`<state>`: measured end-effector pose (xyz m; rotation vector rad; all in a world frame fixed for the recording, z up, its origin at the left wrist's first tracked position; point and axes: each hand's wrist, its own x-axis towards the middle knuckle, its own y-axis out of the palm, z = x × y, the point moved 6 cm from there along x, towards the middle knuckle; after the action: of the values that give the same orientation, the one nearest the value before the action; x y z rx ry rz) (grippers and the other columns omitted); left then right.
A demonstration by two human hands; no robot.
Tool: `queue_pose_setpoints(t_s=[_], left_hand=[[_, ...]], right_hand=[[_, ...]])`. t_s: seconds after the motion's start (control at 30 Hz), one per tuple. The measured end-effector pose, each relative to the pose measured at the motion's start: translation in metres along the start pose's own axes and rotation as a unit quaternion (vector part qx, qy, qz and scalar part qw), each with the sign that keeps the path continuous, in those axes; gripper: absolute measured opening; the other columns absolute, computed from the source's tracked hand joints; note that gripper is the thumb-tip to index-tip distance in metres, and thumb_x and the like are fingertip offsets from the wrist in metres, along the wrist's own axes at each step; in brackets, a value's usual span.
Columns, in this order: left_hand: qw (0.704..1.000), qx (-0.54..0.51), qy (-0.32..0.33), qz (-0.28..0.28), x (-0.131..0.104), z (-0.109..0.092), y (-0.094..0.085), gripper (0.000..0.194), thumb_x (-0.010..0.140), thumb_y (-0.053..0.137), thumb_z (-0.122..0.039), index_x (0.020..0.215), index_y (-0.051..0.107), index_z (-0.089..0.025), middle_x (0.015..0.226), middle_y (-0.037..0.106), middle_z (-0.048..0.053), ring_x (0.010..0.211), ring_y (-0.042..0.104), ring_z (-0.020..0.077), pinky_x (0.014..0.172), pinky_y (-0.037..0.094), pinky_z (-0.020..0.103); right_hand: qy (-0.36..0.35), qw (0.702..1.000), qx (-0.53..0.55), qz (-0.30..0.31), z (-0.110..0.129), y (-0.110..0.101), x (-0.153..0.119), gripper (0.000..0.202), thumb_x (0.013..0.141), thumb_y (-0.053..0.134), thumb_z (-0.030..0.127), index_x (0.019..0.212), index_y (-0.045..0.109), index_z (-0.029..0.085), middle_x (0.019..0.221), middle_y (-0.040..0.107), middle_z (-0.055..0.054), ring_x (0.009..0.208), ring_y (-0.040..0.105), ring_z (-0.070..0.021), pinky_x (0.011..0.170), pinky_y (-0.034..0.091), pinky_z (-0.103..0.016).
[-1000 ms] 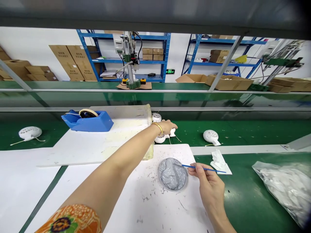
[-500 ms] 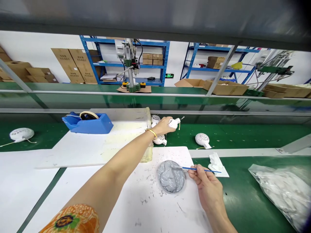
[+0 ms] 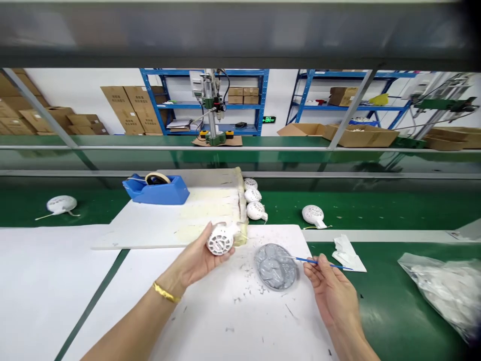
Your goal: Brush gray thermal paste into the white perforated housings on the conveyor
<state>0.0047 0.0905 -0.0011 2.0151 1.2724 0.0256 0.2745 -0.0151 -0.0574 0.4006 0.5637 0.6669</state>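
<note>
Gripping one vented housing (image 3: 220, 240) in left fingers (image 3: 226, 255), one brush (image 3: 310, 260) in right fingers (image 3: 324, 262), with five similar housings (image 3: 256, 210) beyond.

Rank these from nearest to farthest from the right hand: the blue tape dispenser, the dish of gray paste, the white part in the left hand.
1. Dish of gray paste: just left of the right hand.
2. White part: left of the dish, in the left hand.
3. Blue tape dispenser: farther left, toward the back.
</note>
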Motion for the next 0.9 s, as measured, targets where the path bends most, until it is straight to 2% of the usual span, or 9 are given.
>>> queue_pose_setpoints(t_s=[0.1, 0.2, 0.37, 0.47, 0.53, 0.6, 0.73, 0.83, 0.9], left_hand=[[1.000, -0.007, 0.006, 0.021, -0.018, 0.017, -0.009, 0.043, 0.088, 0.055, -0.042, 0.121, 0.041, -0.019, 0.109, 0.056, 0.011, 0.086, 0.062, 0.0197, 0.068, 0.048, 0.025], [0.997, 0.047, 0.032, 0.055, -0.030, 0.021, -0.009, 0.057, 0.078, 0.071, -0.026, 0.123, 0.035, -0.022, 0.102, 0.057, 0.008, 0.084, 0.062, 0.0184, 0.064, 0.045, 0.023], [0.986, 0.140, 0.090, -0.027, -0.038, 0.015, -0.017, 0.053, 0.081, 0.068, -0.028, 0.121, 0.034, -0.023, 0.091, 0.059, 0.004, 0.069, 0.057, 0.0109, 0.057, 0.043, 0.021], [0.987, 0.077, 0.135, -0.045, -0.039, 0.013, -0.017, 0.037, 0.087, 0.061, -0.032, 0.116, 0.044, -0.019, 0.108, 0.059, 0.009, 0.089, 0.060, 0.0153, 0.075, 0.051, 0.027], [0.990, -0.023, 0.132, -0.051, -0.038, 0.015, -0.017, 0.034, 0.089, 0.056, -0.034, 0.117, 0.048, -0.016, 0.121, 0.055, 0.013, 0.106, 0.056, 0.0209, 0.092, 0.049, 0.035], [0.984, -0.120, 0.118, -0.064, -0.036, 0.018, -0.017, 0.037, 0.090, 0.054, -0.037, 0.119, 0.049, -0.015, 0.126, 0.053, 0.014, 0.111, 0.055, 0.0243, 0.097, 0.047, 0.040], [0.964, -0.198, 0.131, -0.121, -0.033, 0.018, -0.023, 0.029, 0.092, 0.051, -0.032, 0.118, 0.052, -0.019, 0.112, 0.059, 0.008, 0.091, 0.062, 0.0190, 0.084, 0.054, 0.036], [0.966, -0.141, 0.141, -0.165, -0.033, 0.017, -0.026, 0.026, 0.091, 0.051, -0.033, 0.115, 0.053, -0.024, 0.100, 0.060, 0.005, 0.072, 0.061, 0.0147, 0.069, 0.057, 0.034], [0.974, -0.109, 0.131, -0.151, -0.033, 0.019, -0.024, 0.027, 0.089, 0.053, -0.038, 0.112, 0.053, -0.023, 0.099, 0.060, 0.005, 0.072, 0.062, 0.0159, 0.070, 0.057, 0.037]], right_hand=[[0.004, 1.000, -0.002, -0.005, -0.002, -0.006, 0.000, 0.040, 0.048, 0.088, 0.029, 0.073, 0.064, 0.010, 0.066, 0.067, -0.005, 0.060, 0.064, -0.0132, 0.061, 0.057, -0.019], [0.014, 1.000, -0.009, -0.016, -0.004, -0.015, 0.003, 0.038, 0.047, 0.088, 0.025, 0.072, 0.064, 0.009, 0.069, 0.067, -0.006, 0.061, 0.065, -0.0146, 0.063, 0.058, -0.021], [0.023, 0.999, -0.026, -0.034, -0.004, -0.025, 0.007, 0.023, 0.059, 0.081, 0.021, 0.072, 0.065, 0.010, 0.074, 0.067, -0.008, 0.065, 0.066, -0.0154, 0.067, 0.058, -0.023], [0.022, 0.999, -0.024, -0.030, -0.003, -0.026, 0.007, 0.018, 0.063, 0.078, 0.019, 0.073, 0.065, 0.011, 0.075, 0.067, -0.006, 0.064, 0.066, -0.0138, 0.068, 0.058, -0.022], [0.019, 0.999, -0.020, -0.028, -0.003, -0.025, 0.005, 0.020, 0.063, 0.079, 0.020, 0.073, 0.065, 0.011, 0.074, 0.067, -0.006, 0.064, 0.065, -0.0135, 0.068, 0.058, -0.022], [0.012, 1.000, -0.018, -0.022, -0.003, -0.022, 0.004, 0.024, 0.061, 0.081, 0.022, 0.073, 0.064, 0.011, 0.072, 0.066, -0.006, 0.063, 0.065, -0.0133, 0.067, 0.058, -0.021], [-0.008, 1.000, -0.017, -0.004, -0.003, -0.013, 0.000, 0.031, 0.059, 0.083, 0.028, 0.076, 0.063, 0.011, 0.070, 0.066, -0.004, 0.062, 0.064, -0.0121, 0.065, 0.057, -0.021], [-0.021, 1.000, -0.023, 0.003, -0.002, -0.009, -0.003, 0.032, 0.062, 0.082, 0.030, 0.078, 0.062, 0.011, 0.072, 0.066, -0.004, 0.063, 0.064, -0.0117, 0.064, 0.057, -0.020], [-0.027, 0.999, -0.027, 0.007, -0.001, -0.008, -0.004, 0.031, 0.063, 0.081, 0.031, 0.078, 0.062, 0.011, 0.072, 0.066, -0.004, 0.063, 0.064, -0.0113, 0.064, 0.057, -0.020]])
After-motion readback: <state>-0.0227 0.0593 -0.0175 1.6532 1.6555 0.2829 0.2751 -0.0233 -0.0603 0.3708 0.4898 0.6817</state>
